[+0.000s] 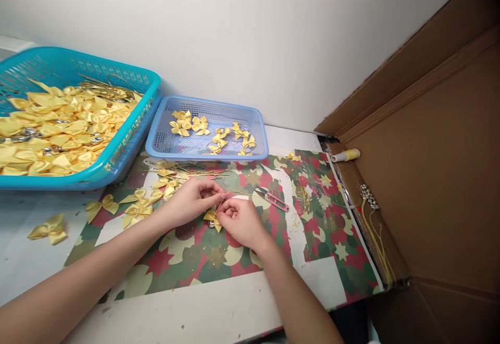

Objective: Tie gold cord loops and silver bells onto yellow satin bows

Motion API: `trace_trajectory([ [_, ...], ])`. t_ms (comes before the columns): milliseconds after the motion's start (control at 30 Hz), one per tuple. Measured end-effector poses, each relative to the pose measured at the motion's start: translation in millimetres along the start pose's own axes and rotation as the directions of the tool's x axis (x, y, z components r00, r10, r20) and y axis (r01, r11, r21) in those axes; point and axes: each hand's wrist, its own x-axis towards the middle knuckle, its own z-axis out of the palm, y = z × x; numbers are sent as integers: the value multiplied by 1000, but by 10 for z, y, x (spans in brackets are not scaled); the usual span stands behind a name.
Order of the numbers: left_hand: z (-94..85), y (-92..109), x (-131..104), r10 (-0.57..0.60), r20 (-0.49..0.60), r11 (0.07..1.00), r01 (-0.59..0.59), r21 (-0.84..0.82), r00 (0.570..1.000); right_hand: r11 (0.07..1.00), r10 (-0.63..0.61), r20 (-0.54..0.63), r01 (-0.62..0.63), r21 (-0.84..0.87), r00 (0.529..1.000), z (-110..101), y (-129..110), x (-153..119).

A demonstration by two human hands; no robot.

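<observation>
My left hand [197, 199] pinches a thin gold cord [239, 194], whose loose end runs out to the right past the fingertips. Close below it, my right hand [241, 223] is closed at the edge of a yellow ribbon bow [214, 216]. A small silver bell [211, 224] shows under that bow. My fingers partly cover both the bow and the cord between the hands. Just right of the hands lie pink-handled thread snips [273, 199]. Left of my left hand, several loose yellow bows [137, 209] rest on the patterned sheet.
A teal basket [150, 91] heaped with yellow bows stands at the left. Beside it, a blue basket [156, 148] holds several bows with cords. Cardboard [425, 167] walls the right side, with a thread spool [346, 155] and silver bells [369, 197] on its ledge.
</observation>
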Motion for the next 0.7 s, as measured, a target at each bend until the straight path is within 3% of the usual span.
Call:
trace_trajectory([
  [700, 42, -60, -16, -12, 12, 995, 13, -98, 1000, 997, 31, 14, -29, -77, 999, -18, -75, 6],
])
